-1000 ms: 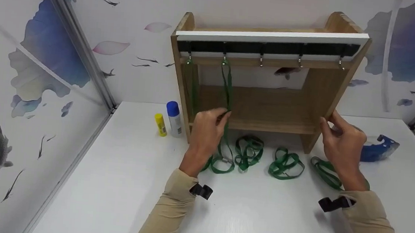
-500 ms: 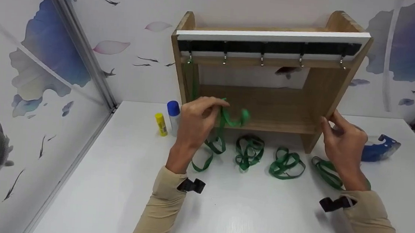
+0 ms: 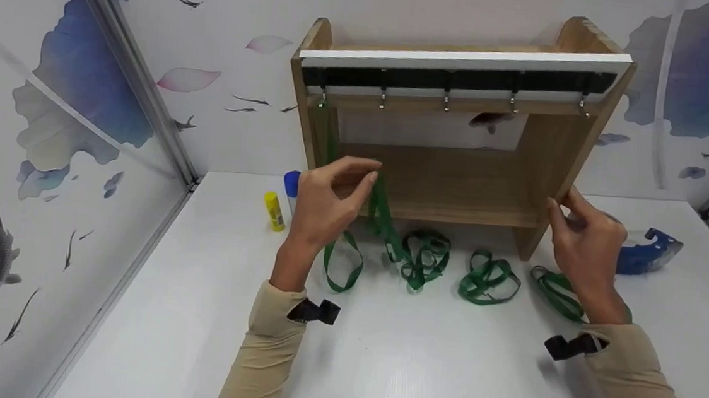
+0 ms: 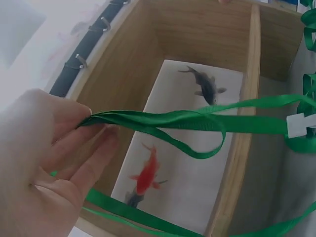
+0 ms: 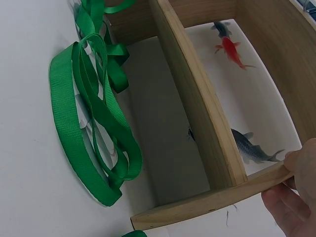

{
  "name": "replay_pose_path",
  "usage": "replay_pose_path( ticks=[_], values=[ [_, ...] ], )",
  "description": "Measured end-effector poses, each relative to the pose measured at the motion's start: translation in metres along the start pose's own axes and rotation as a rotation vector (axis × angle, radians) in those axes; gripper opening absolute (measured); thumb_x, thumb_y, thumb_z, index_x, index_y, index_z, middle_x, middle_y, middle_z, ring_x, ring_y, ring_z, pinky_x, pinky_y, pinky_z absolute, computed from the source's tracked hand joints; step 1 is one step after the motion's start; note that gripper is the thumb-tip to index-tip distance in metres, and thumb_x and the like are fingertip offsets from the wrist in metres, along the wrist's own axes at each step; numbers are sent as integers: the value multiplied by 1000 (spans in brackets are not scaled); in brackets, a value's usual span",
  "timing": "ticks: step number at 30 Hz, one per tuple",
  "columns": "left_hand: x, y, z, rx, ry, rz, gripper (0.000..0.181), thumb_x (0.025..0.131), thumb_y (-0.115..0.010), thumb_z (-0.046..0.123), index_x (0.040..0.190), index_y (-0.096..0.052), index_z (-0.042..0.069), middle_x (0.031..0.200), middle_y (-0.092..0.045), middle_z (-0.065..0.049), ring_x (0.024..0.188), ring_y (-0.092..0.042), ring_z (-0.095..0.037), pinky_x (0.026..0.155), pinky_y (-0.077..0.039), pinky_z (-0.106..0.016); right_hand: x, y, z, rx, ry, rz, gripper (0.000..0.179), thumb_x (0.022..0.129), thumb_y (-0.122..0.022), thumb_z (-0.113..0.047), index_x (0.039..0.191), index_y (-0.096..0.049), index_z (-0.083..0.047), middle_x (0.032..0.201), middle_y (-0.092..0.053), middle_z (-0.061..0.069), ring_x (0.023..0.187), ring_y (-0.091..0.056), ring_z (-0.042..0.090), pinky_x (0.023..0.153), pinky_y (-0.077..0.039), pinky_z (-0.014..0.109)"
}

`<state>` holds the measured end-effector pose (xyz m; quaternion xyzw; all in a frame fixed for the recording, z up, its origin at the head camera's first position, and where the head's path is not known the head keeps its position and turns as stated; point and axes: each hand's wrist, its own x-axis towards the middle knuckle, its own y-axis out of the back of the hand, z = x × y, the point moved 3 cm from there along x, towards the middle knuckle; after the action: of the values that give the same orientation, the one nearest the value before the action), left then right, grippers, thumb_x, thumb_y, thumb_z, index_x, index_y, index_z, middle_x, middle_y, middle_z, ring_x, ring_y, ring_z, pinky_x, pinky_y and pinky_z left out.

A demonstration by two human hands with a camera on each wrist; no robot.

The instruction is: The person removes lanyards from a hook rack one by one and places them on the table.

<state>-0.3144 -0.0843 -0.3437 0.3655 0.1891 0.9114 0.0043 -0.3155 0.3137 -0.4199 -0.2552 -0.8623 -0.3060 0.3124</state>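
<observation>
My left hand pinches a green lanyard between thumb and fingertips, in front of the wooden shelf. In the left wrist view, the bunched end of the lanyard sits at the fingertips, and a white clip hangs farther along it. My right hand grips the front edge of the shelf's right side panel. Across the shelf's top runs a black strip with several metal hooks. Another green lanyard hangs from the leftmost hook; the second hook is bare.
Coiled green lanyards lie in a row on the white table before the shelf. A yellow glue stick and a blue-capped tube stand at its left. Right of it lies a blue tape dispenser.
The lanyard has come off the second hook in my left hand, which has moved left and slightly up. Its ribbon swung out, then dropped to hang down. My right hand stays put.
</observation>
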Motion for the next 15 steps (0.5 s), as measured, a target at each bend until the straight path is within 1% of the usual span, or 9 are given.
replay_pose_path(
  ticks=[3,5,7,10,12,15],
  values=[
    [-2,2,-8,-30,-2,-27,20,103,-76,15,122,-81,17,119,-82,2,104,-80,-9,92,-66,-28,-2,-1,0,-5,-21,-12,43,105,-73,-18,147,-66,-16,133,-76,15,119,-76,38,83,-47,-3],
    [-7,1,-17,-40,20,-73,20,103,-75,14,122,-81,19,120,-82,3,105,-79,-9,93,-66,-29,-4,-2,0,-10,-29,-11,43,105,-74,-18,147,-66,-14,134,-75,15,119,-75,37,82,-47,-2],
    [-14,0,-28,-36,63,-138,20,104,-75,14,122,-81,21,119,-81,4,104,-79,-9,94,-66,-29,-4,-2,0,-14,-31,-14,43,105,-74,-18,147,-66,-13,135,-75,15,120,-75,37,83,-47,-2],
    [-25,-3,-42,-12,144,-251,21,104,-74,14,122,-80,23,119,-81,5,101,-76,-11,94,-66,-30,-3,-2,0,-10,-27,-12,43,104,-74,-19,146,-66,-12,135,-75,16,121,-75,38,83,-47,-2],
    [-30,-6,-48,8,188,-326,22,104,-73,15,123,-80,24,120,-80,6,101,-75,-12,94,-65,-31,-2,-2,-1,-13,-26,-11,43,105,-74,-19,146,-66,-13,135,-75,16,121,-75,37,83,-47,-2],
    [-35,-12,-54,33,234,-442,23,105,-72,16,125,-80,24,124,-78,6,102,-73,-15,96,-65,-33,-2,-2,-1,-15,-31,-14,43,104,-74,-19,146,-67,-13,134,-75,16,121,-75,37,83,-46,-2]
  ],
)
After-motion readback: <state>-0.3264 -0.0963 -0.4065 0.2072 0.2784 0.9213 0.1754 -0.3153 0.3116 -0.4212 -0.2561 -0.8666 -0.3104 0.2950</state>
